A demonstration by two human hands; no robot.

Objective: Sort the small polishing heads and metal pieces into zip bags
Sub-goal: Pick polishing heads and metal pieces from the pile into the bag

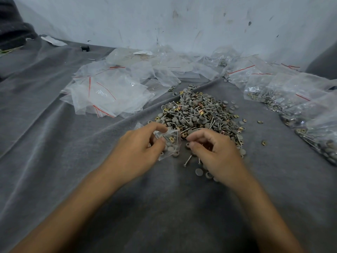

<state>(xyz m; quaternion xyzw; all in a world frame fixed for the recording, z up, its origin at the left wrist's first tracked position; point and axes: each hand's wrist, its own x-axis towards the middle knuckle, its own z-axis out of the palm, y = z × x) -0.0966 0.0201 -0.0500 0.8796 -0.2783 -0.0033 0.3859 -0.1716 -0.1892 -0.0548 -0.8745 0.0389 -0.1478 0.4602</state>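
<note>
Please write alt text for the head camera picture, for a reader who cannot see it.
A person's left hand holds a small zip bag with grey polishing heads and a brass piece inside; the right hand, fingers curled, is at the edge of a pile of parts on grey cloth. Empty bags lie left, filled bags right.

Fingers of the left hand (138,154) cover the 9 o'clock side of the small zip bag (172,143); its mouth is not discernible. On the right hand (215,152), thumb and forefinger curl together; anything between them is too small to tell. Its palm hides loose pieces at the 6 o'clock margin of the pile (198,114). Both forearms (76,207) are cut off by the lower edge. At 3 o'clock, the filled bags (310,114) run out of frame, contents blurred. At 10 o'clock, a dark bulk (12,24) is clipped by the edges, unidentifiable. At 11 o'clock, the small black object (85,48) is too small to identify.
</note>
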